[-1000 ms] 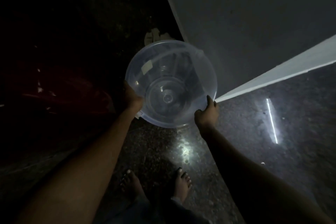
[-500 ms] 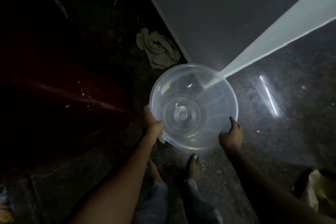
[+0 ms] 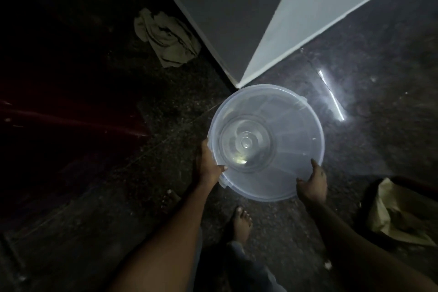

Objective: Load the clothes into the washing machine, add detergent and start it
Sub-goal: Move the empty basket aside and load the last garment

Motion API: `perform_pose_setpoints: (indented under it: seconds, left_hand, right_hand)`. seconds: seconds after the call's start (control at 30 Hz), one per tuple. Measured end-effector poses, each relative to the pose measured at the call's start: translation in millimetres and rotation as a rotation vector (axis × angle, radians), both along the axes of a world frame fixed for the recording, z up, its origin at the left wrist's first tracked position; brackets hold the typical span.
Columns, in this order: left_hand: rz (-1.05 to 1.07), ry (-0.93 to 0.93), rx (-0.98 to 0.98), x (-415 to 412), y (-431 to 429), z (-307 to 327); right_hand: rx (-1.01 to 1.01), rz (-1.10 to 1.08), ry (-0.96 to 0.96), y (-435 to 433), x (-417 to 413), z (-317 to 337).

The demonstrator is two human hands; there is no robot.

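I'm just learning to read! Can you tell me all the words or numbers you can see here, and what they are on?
No word, number or sign here can be read.
clear plastic bucket: the raised marks in the middle of its bottom are too small and blurred to read.
crumpled cloth on the floor: no print shows on it.
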State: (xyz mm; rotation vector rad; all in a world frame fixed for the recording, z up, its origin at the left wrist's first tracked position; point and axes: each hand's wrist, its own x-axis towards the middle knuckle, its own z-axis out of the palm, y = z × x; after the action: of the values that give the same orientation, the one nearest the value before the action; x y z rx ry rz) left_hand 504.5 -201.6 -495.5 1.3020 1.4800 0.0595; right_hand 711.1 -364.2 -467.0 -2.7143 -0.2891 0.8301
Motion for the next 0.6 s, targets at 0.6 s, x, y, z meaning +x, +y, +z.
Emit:
perform_pose_setpoints:
  seconds: [0.6]
  left_hand:
    - [-0.201,0.159,0.142,16.1,39.3,108.0]
  right_hand:
    - [0.032,0.44,-0.008,78.5,-34.6,70.0]
